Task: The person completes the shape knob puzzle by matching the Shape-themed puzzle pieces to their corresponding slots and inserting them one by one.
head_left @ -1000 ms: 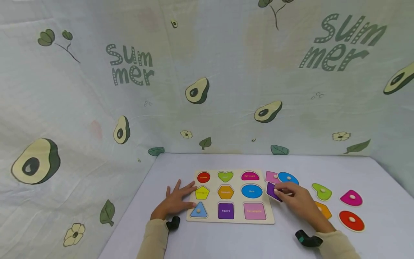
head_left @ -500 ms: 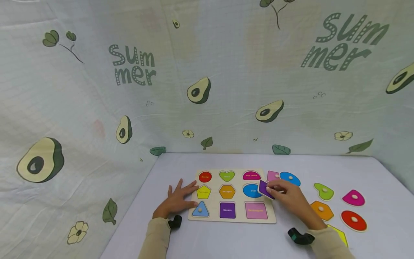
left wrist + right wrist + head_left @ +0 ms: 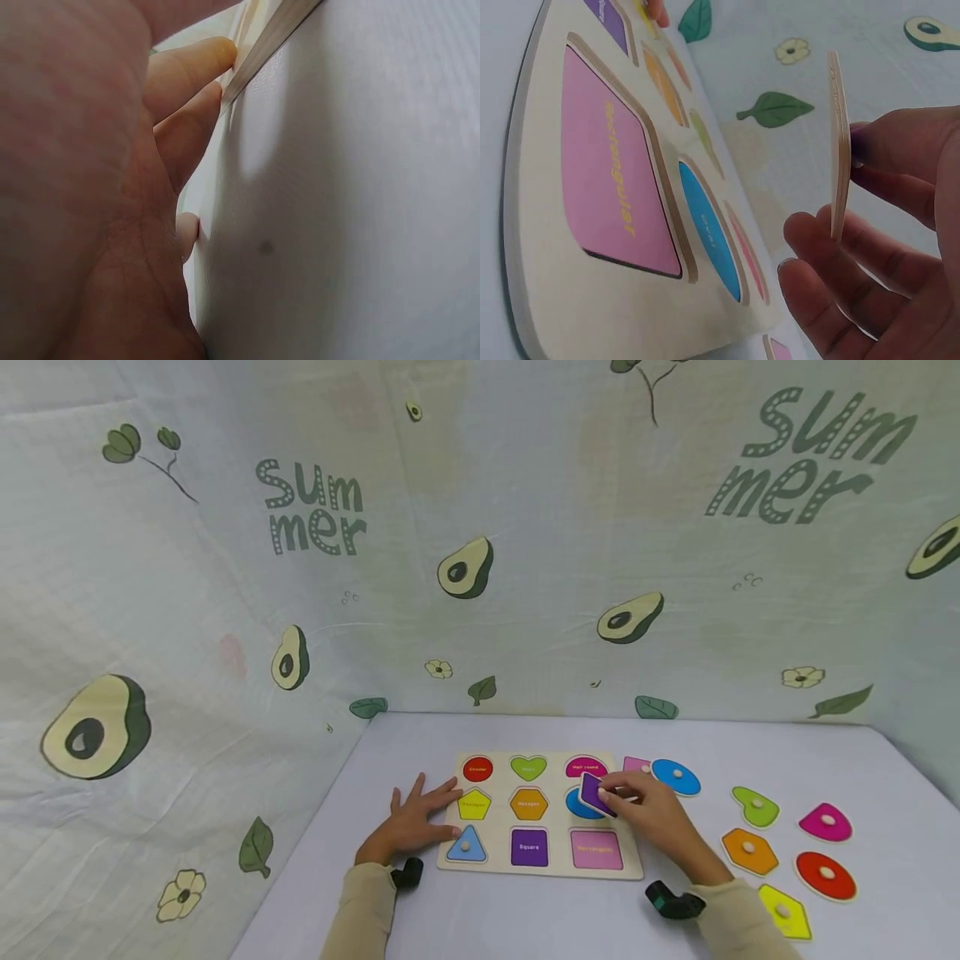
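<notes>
A wooden shape puzzle board [image 3: 492, 843] lies on the table, its recesses coloured and labelled. My right hand [image 3: 651, 814] pinches a purple square puzzle piece [image 3: 594, 795] by its knob, tilted above the blue oval recess. In the right wrist view the square piece [image 3: 840, 150] shows edge-on, apart from the board. My left hand [image 3: 411, 827] rests at the board's left edge with fingers spread and straight, fingertips on the rim. Beside its thumb, a blue triangle piece [image 3: 467, 845] sits in its recess. The purple square recess [image 3: 529, 847] lies at the board's bottom middle.
Right of the board lie a blue oval piece [image 3: 676, 777], a partly covered pink piece [image 3: 635, 763], a green heart [image 3: 756, 807], a magenta half round [image 3: 826, 822], an orange hexagon [image 3: 750, 852], a red circle [image 3: 826, 876] and a yellow pentagon [image 3: 784, 912]. A printed cloth [image 3: 525, 635] hangs behind.
My right hand has carried the purple square piece leftward from the board's right edge to over the oval recess. The yellow pentagon has come into sight. My left hand stays at the board.
</notes>
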A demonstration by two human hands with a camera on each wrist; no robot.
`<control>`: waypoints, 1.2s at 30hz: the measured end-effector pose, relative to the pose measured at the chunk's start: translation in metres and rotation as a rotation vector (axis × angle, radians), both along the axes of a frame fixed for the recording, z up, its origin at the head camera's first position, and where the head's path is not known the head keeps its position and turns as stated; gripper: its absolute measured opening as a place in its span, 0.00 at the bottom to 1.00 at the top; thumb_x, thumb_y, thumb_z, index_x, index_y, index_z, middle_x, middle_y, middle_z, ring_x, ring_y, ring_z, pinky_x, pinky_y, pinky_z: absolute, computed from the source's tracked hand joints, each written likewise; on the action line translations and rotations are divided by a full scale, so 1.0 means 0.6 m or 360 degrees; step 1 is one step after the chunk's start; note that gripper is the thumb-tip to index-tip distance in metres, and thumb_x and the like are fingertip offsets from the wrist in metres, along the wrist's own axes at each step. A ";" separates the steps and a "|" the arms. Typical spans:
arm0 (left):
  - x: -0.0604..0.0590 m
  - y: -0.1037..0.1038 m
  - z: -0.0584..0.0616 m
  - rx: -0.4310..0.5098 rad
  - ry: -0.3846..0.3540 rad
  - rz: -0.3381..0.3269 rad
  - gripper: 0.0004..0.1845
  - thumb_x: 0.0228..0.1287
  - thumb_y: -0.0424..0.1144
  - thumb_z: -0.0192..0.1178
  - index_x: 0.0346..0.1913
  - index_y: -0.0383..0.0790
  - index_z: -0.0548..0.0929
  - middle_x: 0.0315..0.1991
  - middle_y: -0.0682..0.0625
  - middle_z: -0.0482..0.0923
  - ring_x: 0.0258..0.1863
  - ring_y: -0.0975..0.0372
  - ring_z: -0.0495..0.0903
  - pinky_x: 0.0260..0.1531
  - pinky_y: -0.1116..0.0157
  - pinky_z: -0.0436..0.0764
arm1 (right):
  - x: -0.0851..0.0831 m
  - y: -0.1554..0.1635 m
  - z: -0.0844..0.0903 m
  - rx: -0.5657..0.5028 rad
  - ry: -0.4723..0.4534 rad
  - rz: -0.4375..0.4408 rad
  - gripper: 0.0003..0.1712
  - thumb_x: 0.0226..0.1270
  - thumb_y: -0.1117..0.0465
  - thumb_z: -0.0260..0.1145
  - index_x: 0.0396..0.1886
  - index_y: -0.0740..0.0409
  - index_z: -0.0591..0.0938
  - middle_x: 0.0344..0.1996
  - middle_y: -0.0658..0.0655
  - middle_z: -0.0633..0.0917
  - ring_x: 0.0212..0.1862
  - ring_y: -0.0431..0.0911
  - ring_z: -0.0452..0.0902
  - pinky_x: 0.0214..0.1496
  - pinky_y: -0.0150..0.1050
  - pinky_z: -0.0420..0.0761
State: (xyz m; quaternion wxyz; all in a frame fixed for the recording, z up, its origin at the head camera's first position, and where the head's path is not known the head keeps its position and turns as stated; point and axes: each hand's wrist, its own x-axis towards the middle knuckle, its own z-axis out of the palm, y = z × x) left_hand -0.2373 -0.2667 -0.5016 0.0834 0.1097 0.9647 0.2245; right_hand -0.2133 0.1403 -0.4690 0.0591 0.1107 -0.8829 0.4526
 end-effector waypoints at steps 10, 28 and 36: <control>-0.002 0.000 0.001 -0.0023 0.0014 0.0013 0.42 0.53 0.64 0.69 0.72 0.64 0.71 0.77 0.60 0.59 0.79 0.43 0.34 0.66 0.32 0.25 | -0.006 -0.016 0.000 -0.0024 -0.0003 0.0003 0.12 0.68 0.50 0.70 0.47 0.49 0.86 0.46 0.52 0.85 0.48 0.50 0.81 0.49 0.46 0.84; 0.009 0.001 0.002 0.0001 -0.0029 -0.0006 0.41 0.54 0.64 0.69 0.72 0.62 0.72 0.77 0.59 0.59 0.79 0.42 0.35 0.66 0.32 0.25 | -0.004 -0.055 -0.003 -0.0040 -0.0114 0.0050 0.11 0.67 0.49 0.70 0.45 0.47 0.86 0.45 0.51 0.85 0.48 0.49 0.78 0.49 0.47 0.84; 0.002 0.002 0.002 -0.0016 -0.0004 0.0009 0.41 0.54 0.65 0.68 0.72 0.64 0.71 0.77 0.61 0.58 0.79 0.44 0.33 0.67 0.33 0.25 | -0.010 -0.070 0.000 -0.0096 -0.0114 0.0134 0.09 0.67 0.49 0.71 0.44 0.45 0.87 0.44 0.49 0.85 0.45 0.48 0.79 0.47 0.43 0.84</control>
